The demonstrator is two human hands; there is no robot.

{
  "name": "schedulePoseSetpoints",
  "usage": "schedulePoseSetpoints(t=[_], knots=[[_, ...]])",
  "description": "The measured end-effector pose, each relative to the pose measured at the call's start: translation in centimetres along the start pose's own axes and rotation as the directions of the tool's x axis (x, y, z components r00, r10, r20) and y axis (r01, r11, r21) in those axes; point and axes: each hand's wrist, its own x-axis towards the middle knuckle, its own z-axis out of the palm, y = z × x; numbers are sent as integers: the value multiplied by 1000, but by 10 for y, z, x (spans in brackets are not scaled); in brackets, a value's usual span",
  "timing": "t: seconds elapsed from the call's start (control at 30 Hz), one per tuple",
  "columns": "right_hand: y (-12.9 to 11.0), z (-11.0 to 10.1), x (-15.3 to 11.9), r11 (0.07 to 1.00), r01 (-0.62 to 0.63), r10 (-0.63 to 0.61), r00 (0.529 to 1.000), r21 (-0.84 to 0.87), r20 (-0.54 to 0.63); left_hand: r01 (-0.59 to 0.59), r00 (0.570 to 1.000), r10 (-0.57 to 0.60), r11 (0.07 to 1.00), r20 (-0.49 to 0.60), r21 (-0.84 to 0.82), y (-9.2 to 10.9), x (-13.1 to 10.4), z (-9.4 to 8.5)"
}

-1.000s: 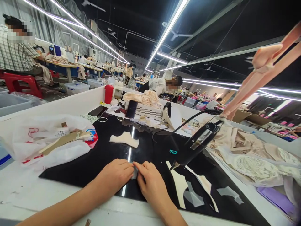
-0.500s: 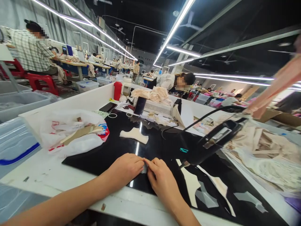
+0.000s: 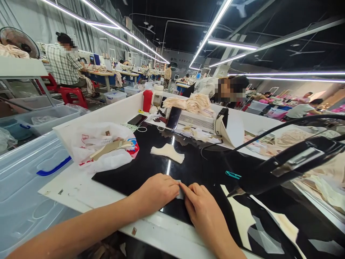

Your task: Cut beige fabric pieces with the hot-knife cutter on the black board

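On the black work surface (image 3: 134,169), my left hand (image 3: 159,190) and my right hand (image 3: 201,201) meet at their fingertips. Both are closed on a small translucent piece (image 3: 180,190), part of which shows between them. Beyond my hands lies a cream cut piece (image 3: 167,153) with curved edges. Right of my right hand rest a long cream piece (image 3: 239,216), another cream piece (image 3: 283,221) and a translucent sheet (image 3: 265,237). The tip of a black tool (image 3: 283,169) hangs above the first of these.
A white plastic bag (image 3: 107,158) of scraps sits at the left. Further back are a phone (image 3: 174,118), a red container (image 3: 147,100), folded cream fabric (image 3: 198,103) and a teal clip (image 3: 233,175). A person (image 3: 207,88) bends beyond the partition.
The view has turned, so the scene sits further right, with a fan now showing at the left. My hands keep their closed hold at the same place on the surface.
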Motion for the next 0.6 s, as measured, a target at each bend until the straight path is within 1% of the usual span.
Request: schedulePoseSetpoints(t=[0.23,0.33,0.6], knots=[[0,1,-1,999,12,-12,1000,-32,3,7,1000,-7,1000,14,19,1,-1,-1],[0,2,-1,998,26,-26,1000,-58,3,10,1000,-10,999,-1,30,3,-3,0],[1,4,-2,994,63,-66,997,-89,-32,-39,999,42,995,-33,92,4,-5,6]])
